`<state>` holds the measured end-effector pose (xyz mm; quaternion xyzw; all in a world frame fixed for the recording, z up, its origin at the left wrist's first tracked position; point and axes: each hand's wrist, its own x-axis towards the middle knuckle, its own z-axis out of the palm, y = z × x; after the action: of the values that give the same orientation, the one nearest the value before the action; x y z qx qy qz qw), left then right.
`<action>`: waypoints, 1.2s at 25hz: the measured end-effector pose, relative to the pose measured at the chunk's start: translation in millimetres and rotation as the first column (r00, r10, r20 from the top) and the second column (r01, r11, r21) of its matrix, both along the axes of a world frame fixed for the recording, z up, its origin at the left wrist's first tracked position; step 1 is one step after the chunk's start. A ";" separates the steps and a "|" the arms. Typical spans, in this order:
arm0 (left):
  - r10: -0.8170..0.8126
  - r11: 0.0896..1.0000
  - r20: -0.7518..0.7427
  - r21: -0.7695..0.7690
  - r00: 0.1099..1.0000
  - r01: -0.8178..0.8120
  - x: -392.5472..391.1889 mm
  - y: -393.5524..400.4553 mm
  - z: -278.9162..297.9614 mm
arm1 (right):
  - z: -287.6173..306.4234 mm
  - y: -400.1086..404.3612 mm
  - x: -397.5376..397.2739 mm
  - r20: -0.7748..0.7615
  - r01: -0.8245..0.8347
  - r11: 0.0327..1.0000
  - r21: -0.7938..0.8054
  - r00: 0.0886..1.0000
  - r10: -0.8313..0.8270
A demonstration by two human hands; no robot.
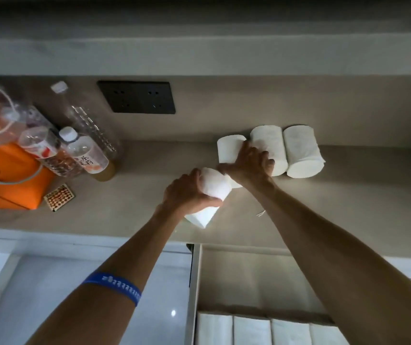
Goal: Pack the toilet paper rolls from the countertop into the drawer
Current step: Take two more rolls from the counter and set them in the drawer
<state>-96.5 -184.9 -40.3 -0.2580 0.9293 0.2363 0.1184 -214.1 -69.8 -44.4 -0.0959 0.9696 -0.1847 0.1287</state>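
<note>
- We've got our left hand (189, 195) wrapped around one roll (214, 185), fingers curled across its side, held just above the countertop (149, 215) near the front edge.
- Under that hand there's a second white shape (203, 216); it may be another roll tucked in the same grip, but the glare makes it hard to say.
- Our right hand (249, 165) is spread over the row at the back, palm down on the nearest roll (229, 149), fingers reaching onto the next roll (271, 148). It's clasping loosely rather than squeezing, as far as we can tell.
- One more roll (302, 151) stands at the far right of that row, touching its neighbour and untouched by either hand.
- These should handle light and soft: they'll dent under a hard pinch, and the outer sheet can peel loose.
- Best hold, we reckon, is a wide grip around the curved side, not by the ends.
- The drawer (195, 282) sits open right below the counter, with a line of white packs (251, 329) across its front and bare space behind them.
</note>
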 end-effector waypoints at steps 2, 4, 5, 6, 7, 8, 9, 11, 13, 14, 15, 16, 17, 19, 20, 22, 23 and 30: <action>0.229 0.768 0.038 0.607 0.973 -0.204 23.4 -16.5 4.6 | -4.3 -4.4 2.1 0.026 0.017 1.000 -0.025 1.000 -0.017; 0.371 0.364 0.120 0.894 0.921 -0.263 55.7 -20.6 0.6 | -3.1 2.3 6.7 0.130 0.085 0.987 -0.133 0.989 -0.068; 0.419 0.173 0.153 0.954 0.895 -0.244 69.6 -18.1 -3.6 | -1.0 12.2 12.2 0.220 0.150 0.961 -0.233 0.971 -0.098; 0.440 0.024 0.162 0.981 0.884 -0.192 80.8 -13.4 -7.9 | 1.4 25.5 20.8 0.334 0.239 0.896 -0.374 0.936 -0.111; 0.444 -0.085 0.150 0.989 0.883 -0.125 89.3 -5.4 -11.4 | 1.4 42.9 31.5 0.447 0.342 0.772 -0.536 0.891 -0.084; 0.446 -0.163 0.133 0.984 0.885 -0.066 95.9 6.2 -13.9 | -1.9 63.1 42.9 0.551 0.444 0.603 -0.663 0.834 -0.009; 0.453 -0.212 0.120 0.977 0.884 -0.024 99.8 17.6 -17.2 | -7.8 83.2 52.7 0.638 0.541 0.430 -0.723 0.761 0.116; 0.484 -0.283 0.108 0.958 0.868 0.038 106.2 41.7 -21.7 | -17.7 124.0 73.4 0.706 0.697 0.174 -0.695 0.617 0.347; 0.521 -0.348 0.119 0.934 0.845 0.083 111.4 62.9 -25.5 | -23.6 154.4 88.3 0.699 0.748 0.093 -0.657 0.558 0.448; 0.525 -0.367 0.133 0.926 0.841 0.082 114.1 76.3 -25.3 | -24.7 168.6 95.3 0.694 0.750 0.087 -0.656 0.553 0.461; 0.527 -0.363 0.152 0.930 0.836 0.059 115.6 85.1 -25.5 | -26.0 176.2 99.7 0.695 0.747 0.098 -0.657 0.550 0.463; 0.530 -0.333 0.172 0.943 0.830 0.017 117.6 92.8 -27.0 | -29.0 182.5 104.4 0.705 0.749 0.118 -0.651 0.541 0.459; 0.536 -0.287 0.189 0.957 0.823 -0.033 119.2 100.3 -28.9 | -32.0 188.7 109.7 0.717 0.752 0.138 -0.645 0.531 0.452; 0.545 -0.163 0.195 0.979 0.816 -0.125 124.1 114.1 -32.8 | -37.9 203.1 123.4 0.741 0.754 0.184 -0.630 0.514 0.433; 0.544 -0.070 0.171 0.985 0.821 -0.159 127.7 118.7 -33.8 | -42.5 211.7 130.5 0.756 0.751 0.216 -0.624 0.510 0.411; 0.504 0.168 0.117 0.958 0.856 -0.231 139.1 125.3 -38.7 | -53.8 230.3 145.7 0.763 0.690 0.330 -0.644 0.548 0.344; 0.482 0.295 0.109 0.914 0.869 -0.278 145.6 127.0 -42.4 | -59.6 237.9 153.7 0.760 0.636 0.418 -0.649 0.576 0.303; 0.426 0.672 0.037 0.656 0.904 -0.344 126.2 128.0 -71.9 | -106.8 211.9 163.3 0.764 0.662 0.533 -0.526 0.644 -0.046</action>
<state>29.7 -56.9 -112.2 -0.3764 0.7187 0.5774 0.0917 -50.8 142.1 -151.2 0.1495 0.6700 -0.6268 0.3687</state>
